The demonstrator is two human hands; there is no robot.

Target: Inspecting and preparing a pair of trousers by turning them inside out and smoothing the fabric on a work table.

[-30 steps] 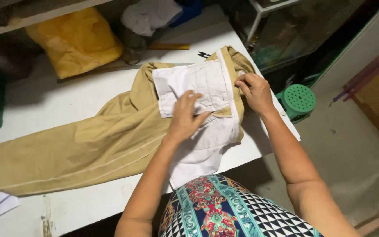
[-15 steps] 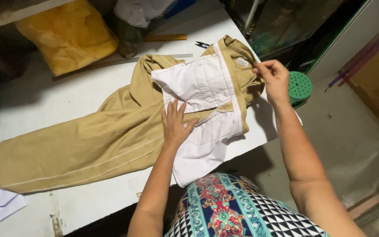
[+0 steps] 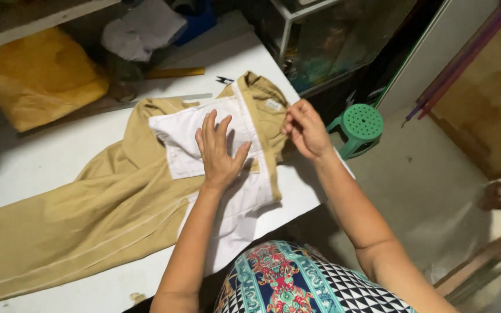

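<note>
— What is she doing at the near edge of the table (image 3: 42, 174)?

— Her left hand (image 3: 218, 153) is lying flat, fingers spread, on the white pocket lining (image 3: 195, 136) of the khaki trousers (image 3: 88, 220). Soft, light cloth, I'd say; it probably slides.

— And further along?

— Her right hand (image 3: 305, 128) is pinching the waistband (image 3: 262, 113) toward the table's right edge, likely the firmest hold.

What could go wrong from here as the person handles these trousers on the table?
The white lining lies flat only under the left hand; lifting it might let the cloth bunch. The right hand pinches the waistband near the table edge, so a hard pull could drag the trousers off. Small scissors lie close by.
</note>
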